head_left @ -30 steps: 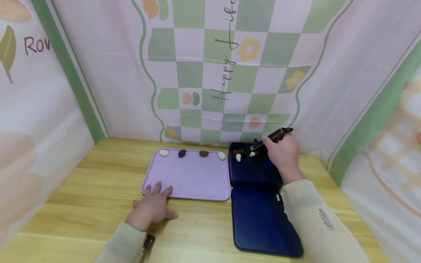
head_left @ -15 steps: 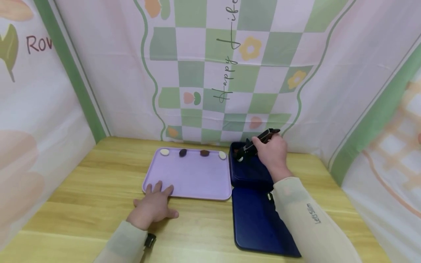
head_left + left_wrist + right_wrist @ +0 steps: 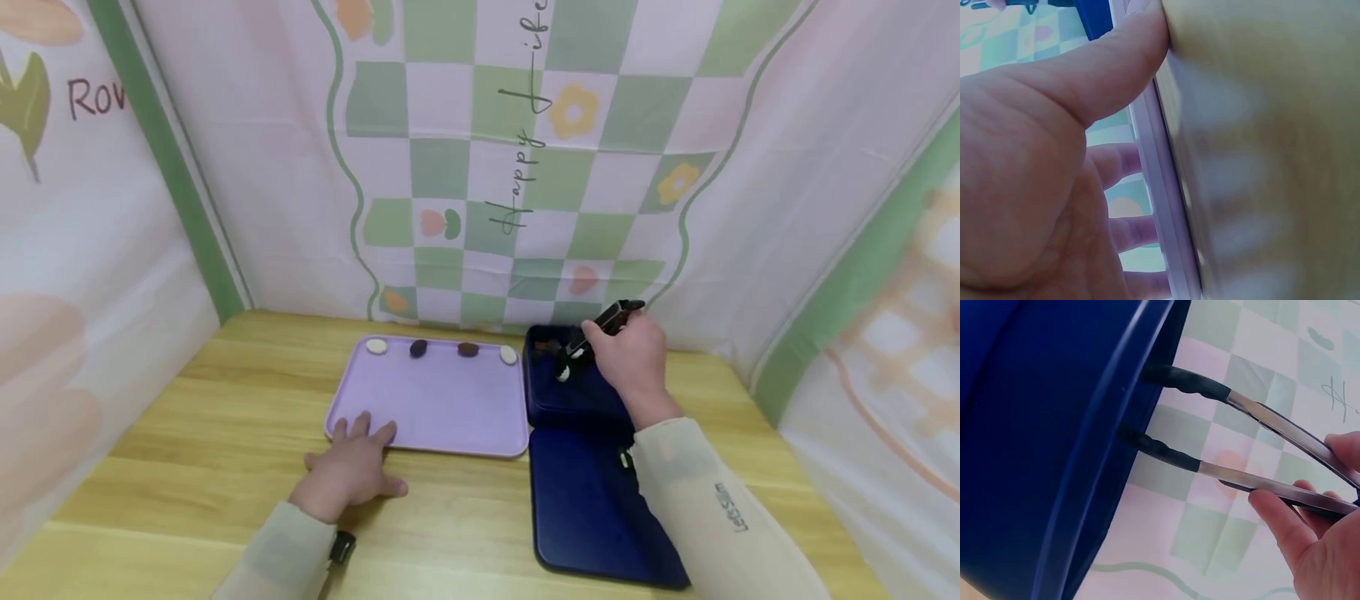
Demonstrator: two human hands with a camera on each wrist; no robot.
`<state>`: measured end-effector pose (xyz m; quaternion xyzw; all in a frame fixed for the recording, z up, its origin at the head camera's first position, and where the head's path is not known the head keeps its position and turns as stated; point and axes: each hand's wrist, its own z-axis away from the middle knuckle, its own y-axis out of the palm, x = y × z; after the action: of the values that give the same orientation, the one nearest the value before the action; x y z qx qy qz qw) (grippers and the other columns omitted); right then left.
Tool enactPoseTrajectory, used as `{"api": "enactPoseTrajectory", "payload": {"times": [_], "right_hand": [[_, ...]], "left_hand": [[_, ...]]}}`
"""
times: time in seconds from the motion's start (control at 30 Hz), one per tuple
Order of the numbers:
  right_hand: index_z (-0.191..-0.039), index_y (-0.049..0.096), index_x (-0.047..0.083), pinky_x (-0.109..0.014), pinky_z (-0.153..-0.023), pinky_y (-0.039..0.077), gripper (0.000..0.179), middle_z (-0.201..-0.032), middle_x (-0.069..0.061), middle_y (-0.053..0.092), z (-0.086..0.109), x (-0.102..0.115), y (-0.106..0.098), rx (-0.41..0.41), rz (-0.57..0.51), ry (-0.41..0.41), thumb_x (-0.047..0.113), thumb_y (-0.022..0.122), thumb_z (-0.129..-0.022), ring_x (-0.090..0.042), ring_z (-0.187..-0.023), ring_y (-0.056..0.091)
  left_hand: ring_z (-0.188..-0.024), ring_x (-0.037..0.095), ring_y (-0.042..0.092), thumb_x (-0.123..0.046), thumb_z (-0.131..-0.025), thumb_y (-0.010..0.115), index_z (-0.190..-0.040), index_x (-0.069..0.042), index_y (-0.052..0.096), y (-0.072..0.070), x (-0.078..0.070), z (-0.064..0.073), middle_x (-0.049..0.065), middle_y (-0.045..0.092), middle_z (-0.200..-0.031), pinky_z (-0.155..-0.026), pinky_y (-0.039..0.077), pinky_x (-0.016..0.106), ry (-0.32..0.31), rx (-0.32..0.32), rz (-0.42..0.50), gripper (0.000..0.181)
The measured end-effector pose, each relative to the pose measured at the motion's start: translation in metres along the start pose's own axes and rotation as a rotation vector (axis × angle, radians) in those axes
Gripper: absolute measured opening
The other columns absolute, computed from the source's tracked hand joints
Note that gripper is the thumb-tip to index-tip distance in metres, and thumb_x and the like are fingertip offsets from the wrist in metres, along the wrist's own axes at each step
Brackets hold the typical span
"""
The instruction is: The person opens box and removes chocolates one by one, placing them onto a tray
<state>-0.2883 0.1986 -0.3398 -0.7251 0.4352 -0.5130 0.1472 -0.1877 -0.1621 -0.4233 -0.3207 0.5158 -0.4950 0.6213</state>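
My right hand (image 3: pixel 633 354) holds a pair of tongs (image 3: pixel 1272 422) by its metal arms, thumb on one arm and fingers on the other. The black tips stand apart and reach into a dark blue box (image 3: pixel 577 408). Inside it, by the tips, lies a white oval piece (image 3: pixel 562 375), with dark pieces (image 3: pixel 547 347) near the back left corner. My left hand (image 3: pixel 348 471) lies with spread, straight fingers over the near left corner of a lilac tray (image 3: pixel 442 408). Along the tray's back edge sit white, black and brown oval pieces (image 3: pixel 468 349) in a spaced row.
A dark blue lid (image 3: pixel 592 517) lies flat in front of the box, partly under the right sleeve (image 3: pixel 720 500). The wooden table (image 3: pixel 187 442) meets a printed fabric backdrop (image 3: pixel 442 167) behind the tray and box.
The right hand and tongs first moved left inside the box, then back slightly right and nearer. The left hand and the row on the tray stayed as they were.
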Motion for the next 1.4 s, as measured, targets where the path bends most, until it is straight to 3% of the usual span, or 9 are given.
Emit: {"api": "enactPoseTrajectory", "payload": {"times": [0.3, 0.57, 0.7, 0.8, 0.97, 1.17, 1.4], "right_hand": [[-0.093, 0.057, 0.001, -0.047, -0.071, 0.049, 0.041, -0.083, -0.017, 0.061, 0.0, -0.002, 0.002, 0.006, -0.016, -0.01, 0.039, 0.071, -0.091, -0.037, -0.077, 0.058], [-0.101, 0.062, -0.004, -0.052, -0.077, 0.051, 0.046, -0.088, -0.023, 0.063, -0.01, -0.001, -0.006, -0.13, -0.117, 0.012, 0.039, 0.073, -0.088, -0.042, -0.082, 0.06], [-0.101, 0.065, 0.001, -0.04, -0.077, 0.052, 0.046, -0.087, -0.013, 0.064, -0.014, 0.005, -0.011, -0.196, -0.249, 0.122, 0.043, 0.075, -0.086, -0.03, -0.081, 0.061], [-0.098, 0.067, 0.006, -0.03, -0.071, 0.052, 0.036, -0.081, -0.005, 0.064, -0.014, 0.013, -0.01, -0.214, -0.448, 0.197, 0.037, 0.08, -0.085, -0.02, -0.072, 0.061], [-0.094, 0.069, 0.007, -0.026, -0.062, 0.055, 0.028, -0.072, -0.002, 0.065, -0.011, 0.031, 0.004, -0.222, -0.662, 0.202, 0.026, 0.085, -0.081, -0.021, -0.061, 0.065], [-0.087, 0.071, 0.004, -0.027, -0.06, 0.055, 0.026, -0.068, -0.001, 0.064, 0.001, 0.061, 0.033, -0.149, -0.689, 0.146, 0.023, 0.086, -0.079, -0.016, -0.06, 0.062], [-0.089, 0.071, 0.007, -0.031, -0.065, 0.053, 0.023, -0.079, -0.006, 0.069, 0.023, 0.096, 0.061, -0.036, -0.662, 0.095, 0.025, 0.084, -0.082, -0.019, -0.069, 0.061]], "left_hand": [[-0.141, 0.058, 0.008, -0.054, -0.075, 0.082, -0.152, -0.016, 0.045, -0.003, -0.004, 0.0, 0.025, 0.019, -0.16, -0.087, 0.014, 0.091, -0.018, 0.026, 0.009, 0.093], [-0.141, 0.058, 0.008, -0.054, -0.074, 0.082, -0.152, -0.017, 0.044, -0.003, -0.003, 0.0, 0.024, 0.019, -0.16, -0.087, 0.014, 0.091, -0.026, 0.022, 0.008, 0.094], [-0.142, 0.057, 0.008, -0.055, -0.074, 0.081, -0.152, -0.017, 0.044, -0.003, -0.004, 0.0, 0.024, 0.019, -0.16, -0.087, 0.014, 0.09, -0.026, 0.024, 0.006, 0.094], [-0.142, 0.057, 0.008, -0.054, -0.074, 0.082, -0.152, -0.017, 0.045, -0.004, -0.004, 0.0, 0.024, 0.019, -0.16, -0.087, 0.015, 0.09, -0.025, 0.024, 0.009, 0.094], [-0.141, 0.058, 0.008, -0.054, -0.074, 0.082, -0.152, -0.016, 0.045, -0.004, -0.004, 0.0, 0.025, 0.019, -0.16, -0.087, 0.015, 0.09, -0.023, 0.02, 0.01, 0.094], [-0.142, 0.057, 0.008, -0.054, -0.074, 0.082, -0.152, -0.017, 0.045, -0.003, -0.003, 0.0, 0.024, 0.019, -0.16, -0.087, 0.015, 0.09, -0.022, 0.017, 0.01, 0.094], [-0.142, 0.057, 0.008, -0.054, -0.075, 0.081, -0.152, -0.017, 0.045, -0.003, -0.003, -0.002, 0.024, 0.019, -0.16, -0.087, 0.014, 0.09, -0.026, 0.024, 0.007, 0.093]]}}
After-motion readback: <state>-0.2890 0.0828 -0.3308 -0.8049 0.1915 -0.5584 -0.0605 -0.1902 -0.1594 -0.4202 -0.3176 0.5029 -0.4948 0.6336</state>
